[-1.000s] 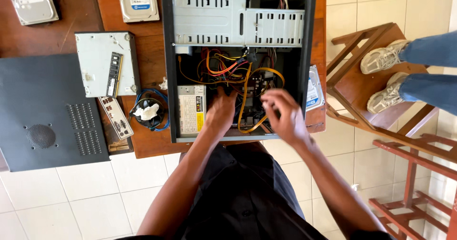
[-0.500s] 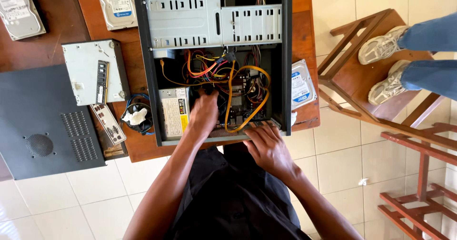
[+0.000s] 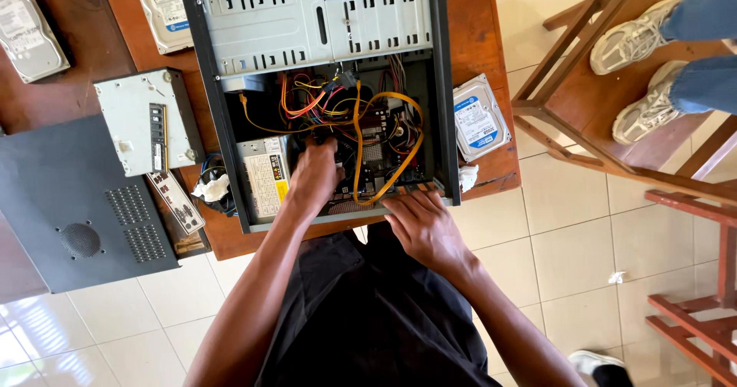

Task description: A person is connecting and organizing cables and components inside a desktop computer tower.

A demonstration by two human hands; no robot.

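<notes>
Crowding case (image 3: 230, 110), cables (image 3: 361, 118), hard drive (image 3: 477, 118)

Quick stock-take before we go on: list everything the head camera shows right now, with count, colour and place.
computer case: 1, black, open, lying on the table
cables: many, orange, yellow and red, inside the case
hard drives: 3, silver; one right of the case, two at the top left
optical drive: 1, grey, left of the case
side panel: 1, dark grey, far left
port plate: 1, silver, below the optical drive
table: 1, brown wood
wooden stools: 2, reddish-brown, right
another person's shoes: 2, pale, on the upper stool
left hand: inside the case, at the cables
right hand: on the case's near edge
</notes>
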